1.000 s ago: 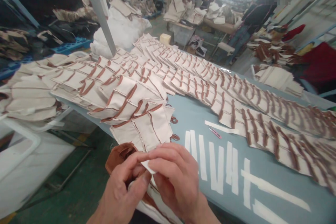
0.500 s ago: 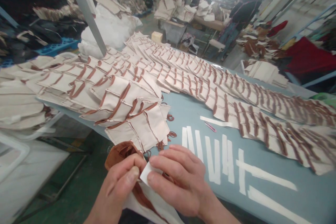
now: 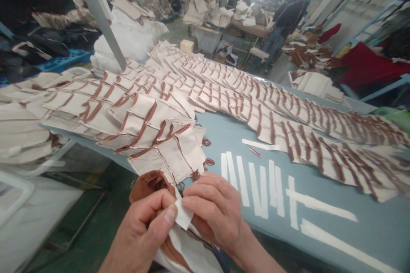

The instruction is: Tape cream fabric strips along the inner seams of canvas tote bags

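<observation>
Toward six o'clock, the left hand pinches a short, flat white strip over a cream-and-brown cloth piece, the right hand clasping its three-o'clock side, where uneven pulling could skew it.

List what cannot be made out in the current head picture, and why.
Head view, all:
Held strip: partly hidden by left hand and right hand.
Brown-and-cream piece: lower end cut off by the bottom edge.
Pink tool: too small to identify.
Shelf goods, upper left: blurred and dark.
</observation>
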`<state>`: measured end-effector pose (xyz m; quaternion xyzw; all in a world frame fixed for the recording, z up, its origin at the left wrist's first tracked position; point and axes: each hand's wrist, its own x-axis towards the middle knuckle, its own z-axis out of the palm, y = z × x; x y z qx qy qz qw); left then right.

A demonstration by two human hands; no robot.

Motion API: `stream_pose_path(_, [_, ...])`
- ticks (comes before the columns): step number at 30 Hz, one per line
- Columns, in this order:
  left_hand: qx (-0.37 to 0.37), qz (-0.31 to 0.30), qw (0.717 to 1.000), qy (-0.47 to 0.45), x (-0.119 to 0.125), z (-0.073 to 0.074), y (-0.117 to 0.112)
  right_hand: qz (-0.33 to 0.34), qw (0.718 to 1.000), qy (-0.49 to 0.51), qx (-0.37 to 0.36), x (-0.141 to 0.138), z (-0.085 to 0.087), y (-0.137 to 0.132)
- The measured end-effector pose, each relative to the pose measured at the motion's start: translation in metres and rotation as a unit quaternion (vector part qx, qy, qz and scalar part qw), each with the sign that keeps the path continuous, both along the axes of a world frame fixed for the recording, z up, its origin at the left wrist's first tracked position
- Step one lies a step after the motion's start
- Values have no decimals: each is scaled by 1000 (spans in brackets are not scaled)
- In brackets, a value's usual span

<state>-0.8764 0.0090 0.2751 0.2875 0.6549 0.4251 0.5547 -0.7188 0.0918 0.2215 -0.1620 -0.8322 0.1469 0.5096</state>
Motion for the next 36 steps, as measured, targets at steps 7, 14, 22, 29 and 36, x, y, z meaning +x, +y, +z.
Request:
stream_pose_path(7, [16,-11,1000,6,2,-5,-4,-36,999,17,28,1,-5,-3])
stream_pose_path(14, [41,20,998,30,6,-10,-6,-56,998,4,21,15,-8,-7])
stream_pose_path(22, [30,75,995,53,15,-17,-22,5,990,27,-139,12,7,-15])
stream_pose_path(29, [121,-56,986,99,4,-37,-13,52,855,-121,-501,22,29,-21])
stream_pose_path(36, [70,4,997,22,3,-28,-5,114,772,-109,-616,22,33,-16])
